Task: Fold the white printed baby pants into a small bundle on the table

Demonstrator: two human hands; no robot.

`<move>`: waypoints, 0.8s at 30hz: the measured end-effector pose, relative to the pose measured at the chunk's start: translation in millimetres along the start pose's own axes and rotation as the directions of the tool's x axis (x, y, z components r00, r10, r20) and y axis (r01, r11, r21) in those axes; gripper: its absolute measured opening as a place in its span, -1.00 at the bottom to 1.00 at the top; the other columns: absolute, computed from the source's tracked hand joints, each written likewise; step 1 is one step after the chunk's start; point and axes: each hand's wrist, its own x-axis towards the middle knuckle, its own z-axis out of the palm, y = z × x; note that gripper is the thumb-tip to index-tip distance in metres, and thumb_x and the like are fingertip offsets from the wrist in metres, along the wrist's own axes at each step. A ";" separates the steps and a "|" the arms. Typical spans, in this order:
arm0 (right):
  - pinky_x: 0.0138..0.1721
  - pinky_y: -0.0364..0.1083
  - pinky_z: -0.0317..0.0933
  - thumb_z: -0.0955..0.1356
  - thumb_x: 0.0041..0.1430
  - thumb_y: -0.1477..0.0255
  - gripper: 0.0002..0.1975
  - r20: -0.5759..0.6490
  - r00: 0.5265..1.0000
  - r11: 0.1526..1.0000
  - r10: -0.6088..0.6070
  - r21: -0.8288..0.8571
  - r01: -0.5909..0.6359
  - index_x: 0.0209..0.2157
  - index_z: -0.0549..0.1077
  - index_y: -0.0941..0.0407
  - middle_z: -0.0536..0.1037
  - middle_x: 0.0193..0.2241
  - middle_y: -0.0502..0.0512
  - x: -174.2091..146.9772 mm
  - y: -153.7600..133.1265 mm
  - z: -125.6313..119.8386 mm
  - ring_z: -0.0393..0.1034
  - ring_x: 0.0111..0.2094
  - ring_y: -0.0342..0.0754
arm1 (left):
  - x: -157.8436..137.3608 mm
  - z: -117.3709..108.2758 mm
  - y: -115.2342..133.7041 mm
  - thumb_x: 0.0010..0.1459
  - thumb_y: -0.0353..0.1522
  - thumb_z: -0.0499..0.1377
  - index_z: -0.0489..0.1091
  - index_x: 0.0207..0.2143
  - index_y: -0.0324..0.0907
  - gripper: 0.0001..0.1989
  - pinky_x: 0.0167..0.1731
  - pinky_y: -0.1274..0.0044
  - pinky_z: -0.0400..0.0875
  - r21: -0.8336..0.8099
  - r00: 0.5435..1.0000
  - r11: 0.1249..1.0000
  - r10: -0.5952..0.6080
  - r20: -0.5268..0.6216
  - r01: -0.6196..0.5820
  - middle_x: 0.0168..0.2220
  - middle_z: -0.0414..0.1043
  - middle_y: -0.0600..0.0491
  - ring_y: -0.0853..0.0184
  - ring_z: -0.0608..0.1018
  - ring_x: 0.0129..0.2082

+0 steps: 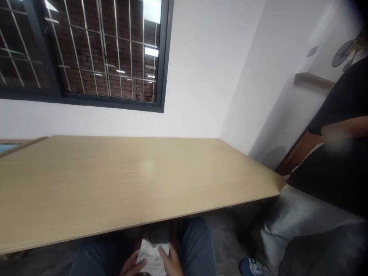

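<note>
Low in the view, over my lap and below the table's front edge, I hold a flat, whitish, roughly rectangular packet [152, 258] with a slightly creased surface. What is in it cannot be made out. My left hand [131, 265] grips its left side, thumb on top. At the right side my right hand [171, 261] is closed on it, with the thumb lying across its upper face. The lower part of the packet runs out of the picture.
A wide wooden table [123, 176] stretches before me to a white wall [198, 69] and a barred window [109, 50]. Close by on the right stands a person in a dark top [339, 172], near the table's corner. A wooden-edged thing [24, 145] adjoins the table at far left.
</note>
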 end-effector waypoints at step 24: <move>0.04 -0.03 0.18 0.27 0.20 0.51 -0.74 0.151 0.974 0.943 -0.170 -0.263 0.205 -0.18 0.57 0.08 0.57 -0.18 0.13 -7.6 22.3 3.4 0.41 -0.05 0.08 | 17.9 -12.1 -47.3 -0.22 -0.24 0.40 0.43 0.18 -0.26 -0.17 0.17 0.29 0.44 0.478 0.993 0.878 0.063 -0.103 -0.006 0.14 0.53 -0.18 -0.09 0.52 0.18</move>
